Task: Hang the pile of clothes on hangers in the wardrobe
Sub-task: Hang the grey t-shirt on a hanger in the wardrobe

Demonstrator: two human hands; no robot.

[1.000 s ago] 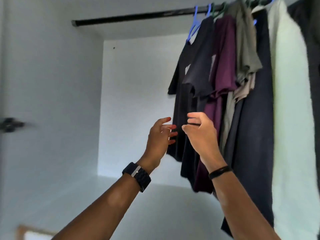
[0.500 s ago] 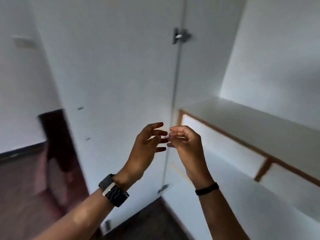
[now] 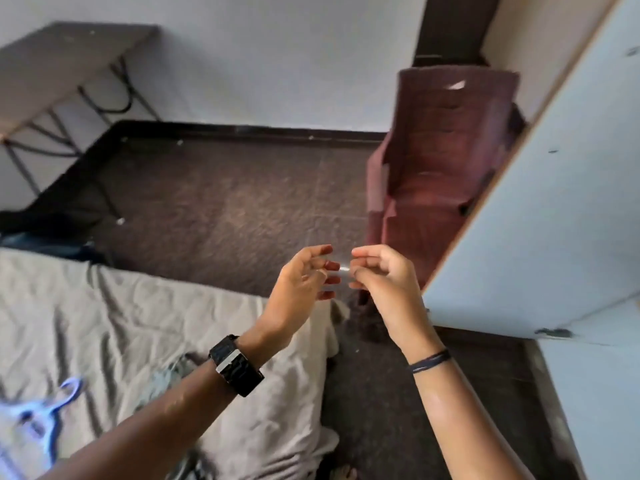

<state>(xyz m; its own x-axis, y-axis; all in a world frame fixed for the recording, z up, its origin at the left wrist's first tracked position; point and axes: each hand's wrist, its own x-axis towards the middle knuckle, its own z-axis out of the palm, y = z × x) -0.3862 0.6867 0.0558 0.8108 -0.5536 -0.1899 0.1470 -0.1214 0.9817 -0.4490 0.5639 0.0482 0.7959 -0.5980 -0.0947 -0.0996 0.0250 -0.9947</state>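
Note:
My left hand [image 3: 303,282] and my right hand [image 3: 382,275] are raised side by side at the centre of the view, fingertips almost touching, fingers loosely curled and holding nothing. Below them lies a bed with a crumpled grey sheet [image 3: 104,327]. Blue plastic hangers [image 3: 45,417] lie on the sheet at the lower left, blurred. A grey garment [image 3: 166,375] lies on the bed, partly hidden behind my left forearm. The open white wardrobe door [image 3: 540,209] stands at the right. The hanging rail is out of view.
A dark red plastic chair [image 3: 440,161] stands against the wall beside the wardrobe door. A folding table [image 3: 59,60] is at the upper left. Dark carpet [image 3: 225,202] covers the floor between bed and wall. Dark items [image 3: 45,237] lie at the bed's far end.
The view has swung from the hanging clothes in the wardrobe, past its door, to the bed and floor. Both hands stayed raised together and empty.

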